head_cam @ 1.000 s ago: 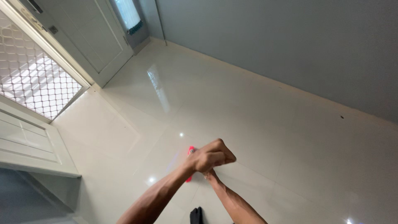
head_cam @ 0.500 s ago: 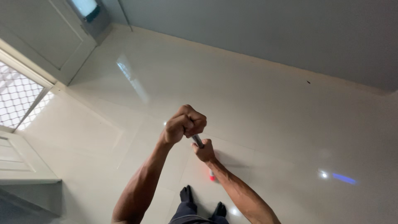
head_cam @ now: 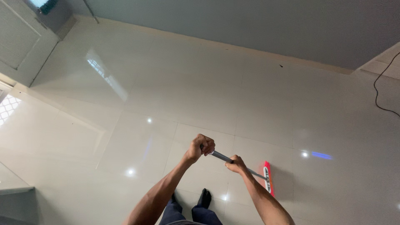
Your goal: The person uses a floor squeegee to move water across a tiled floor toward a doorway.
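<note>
Glossy cream floor tiles (head_cam: 200, 96) fill the room. Both hands grip the grey mop handle (head_cam: 221, 157): left hand (head_cam: 201, 146) fisted at its top, right hand (head_cam: 236, 164) lower. Its red mop head (head_cam: 268, 178), near the feet half a second ago, now lies out to the right.

- Glossy cream tiled floor (head_cam: 200, 91) is reflecting window light.
- Grey wall (head_cam: 233, 21) is running along twelve o'clock.
- Black cable (head_cam: 381, 89) is trailing at two o'clock.
- White door (head_cam: 18, 41) is standing at ten o'clock.

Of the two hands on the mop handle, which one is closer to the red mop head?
The right hand is closer: it grips the grey handle lower down, toward the red mop head. The left hand holds the upper end.
</note>
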